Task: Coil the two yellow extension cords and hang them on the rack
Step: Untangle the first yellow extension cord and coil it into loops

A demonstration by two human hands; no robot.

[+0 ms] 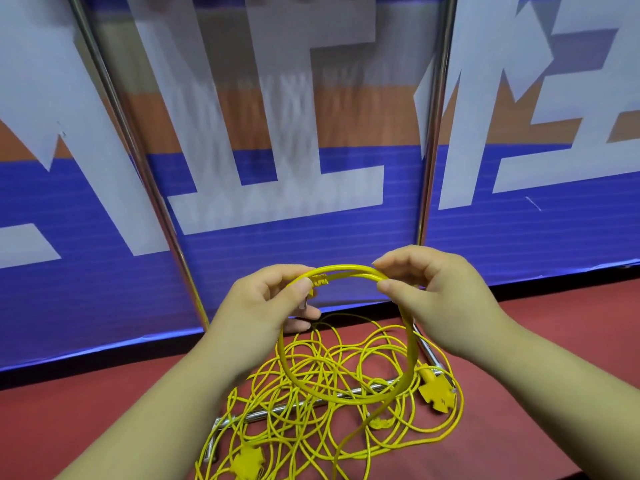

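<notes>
So at this point you had both hands up in front of you with one loop [346, 398] of yellow cord hanging between and below them. Your left hand [273, 299] was curled around the plug end [320, 280], thumb over the top, with the ribbed bit poking out toward your right hand. Your right hand [426, 289] was pinching the top of the loop between thumb and forefinger, where two passes of cord ran side by side. The other fingers were just loosely bent.

Everything else was down under your hands: a big messy tangle [304, 420] of yellow cord on the red floor [104, 410]. I honestly couldn't tell which strand belonged to which cord. One yellow socket block [434, 393] sat below your right wrist, and another [247, 462] lay nearer you, under your left forearm.

The rack [431, 150] was right past your hands, its chrome poles rising on either side of them. Its base bar [277, 412] lay on the floor under the tangle. Behind it was a blue, white and orange banner [311, 244].
</notes>
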